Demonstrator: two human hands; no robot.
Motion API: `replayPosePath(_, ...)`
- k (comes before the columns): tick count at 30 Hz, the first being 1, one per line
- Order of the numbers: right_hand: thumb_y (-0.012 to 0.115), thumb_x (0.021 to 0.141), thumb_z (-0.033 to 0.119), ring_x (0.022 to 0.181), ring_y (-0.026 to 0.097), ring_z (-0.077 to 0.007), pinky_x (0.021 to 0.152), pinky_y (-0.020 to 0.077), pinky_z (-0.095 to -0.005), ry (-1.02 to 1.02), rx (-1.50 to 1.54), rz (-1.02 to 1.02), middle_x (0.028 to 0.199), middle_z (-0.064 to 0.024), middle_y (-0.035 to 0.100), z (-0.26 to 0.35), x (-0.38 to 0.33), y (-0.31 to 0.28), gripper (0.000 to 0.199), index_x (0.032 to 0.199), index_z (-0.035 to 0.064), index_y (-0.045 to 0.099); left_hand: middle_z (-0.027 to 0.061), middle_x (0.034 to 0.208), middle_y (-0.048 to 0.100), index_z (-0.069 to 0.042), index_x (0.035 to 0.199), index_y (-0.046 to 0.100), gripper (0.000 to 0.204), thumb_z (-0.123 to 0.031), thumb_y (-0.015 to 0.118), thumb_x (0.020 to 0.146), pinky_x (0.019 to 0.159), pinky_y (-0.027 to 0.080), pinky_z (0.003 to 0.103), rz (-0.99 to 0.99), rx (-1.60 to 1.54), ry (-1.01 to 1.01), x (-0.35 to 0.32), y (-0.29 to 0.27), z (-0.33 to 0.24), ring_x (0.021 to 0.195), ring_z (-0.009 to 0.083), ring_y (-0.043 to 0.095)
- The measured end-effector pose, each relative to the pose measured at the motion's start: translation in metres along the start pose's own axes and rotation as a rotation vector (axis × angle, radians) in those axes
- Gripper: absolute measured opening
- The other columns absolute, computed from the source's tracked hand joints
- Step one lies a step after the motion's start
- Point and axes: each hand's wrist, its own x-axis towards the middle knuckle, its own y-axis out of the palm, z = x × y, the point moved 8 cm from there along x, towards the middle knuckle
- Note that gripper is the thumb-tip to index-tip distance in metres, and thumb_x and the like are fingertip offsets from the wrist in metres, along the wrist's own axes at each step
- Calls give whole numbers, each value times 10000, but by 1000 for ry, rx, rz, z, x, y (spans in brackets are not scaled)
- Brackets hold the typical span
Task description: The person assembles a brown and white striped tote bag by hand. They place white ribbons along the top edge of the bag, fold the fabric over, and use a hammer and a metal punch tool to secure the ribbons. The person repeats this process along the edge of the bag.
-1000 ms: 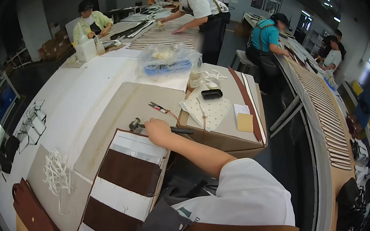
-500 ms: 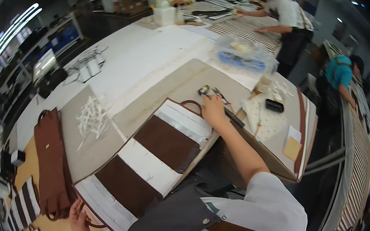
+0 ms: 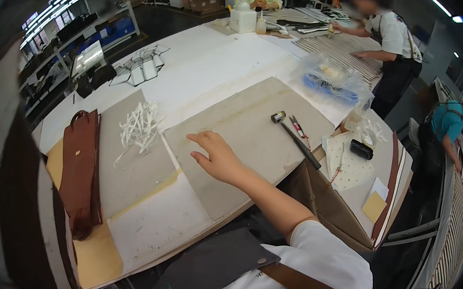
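My right hand (image 3: 216,155) reaches over the grey board (image 3: 256,124) on the table, fingers apart and holding nothing. A flat brown-and-white bag panel (image 3: 20,172) stands raised and very close at the left edge of the view, partly cut off. My left hand is out of view, so what holds the panel is hidden. Beyond my right hand lie a hammer (image 3: 299,145) with a dark handle and small red-handled snips (image 3: 297,127). A reddish-brown bag (image 3: 78,167) with handles lies at the left side of the table.
A heap of white strips (image 3: 142,126) lies left of centre. Black wire-like frames (image 3: 140,65) and a clear plastic bag (image 3: 335,82) sit farther back. At right are a black box (image 3: 361,149) and a yellow pad (image 3: 374,207). Several people work around the far and right sides.
The brown-and-white panel has left the near table edge and come up to the far left. My right hand has moved left, away from the hammer; my left hand has gone out of view.
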Motion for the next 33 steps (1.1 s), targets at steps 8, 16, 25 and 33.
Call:
replayPosePath(8, 432, 1040, 399, 1277, 504, -238, 1069, 405, -375, 410, 854, -51, 1391, -127, 534, -55, -39, 2, 537, 1412, 13, 461, 173, 1290, 567, -22, 1477, 404, 620, -238, 650, 951, 921, 470, 231, 226, -52, -304, 48, 142, 221, 1124, 163, 596)
replayPosePath(16, 481, 1020, 450, 1021, 608, -269, 911, 483, -396, 902, 1059, -223, 1078, -146, 632, -163, -90, -57, 585, 1445, 53, 417, 141, 1317, 607, -69, 1389, 536, 460, -204, 612, 956, 994, 480, 358, 240, 775, -526, -120, 28, 283, 1187, 253, 589)
replayPosePath(25, 602, 984, 177, 561, 452, -95, 530, 391, -253, 978, 922, -159, 717, -1, 528, -201, -78, -32, 378, 1330, 44, 530, 206, 1080, 613, -42, 1234, 608, 349, -64, 613, 885, 873, 493, 431, -500, 1272, -966, -408, -77, 316, 1000, 406, 588)
replayPosePath(33, 603, 998, 207, 443, 287, -31, 433, 277, -215, 716, 679, -660, 557, 72, 369, -187, -88, -97, 241, 1123, 1, 608, 198, 1014, 598, 1, 1180, 590, 234, -35, 538, 955, 844, 475, 419, -743, 1365, -705, -377, -65, 321, 952, 392, 581)
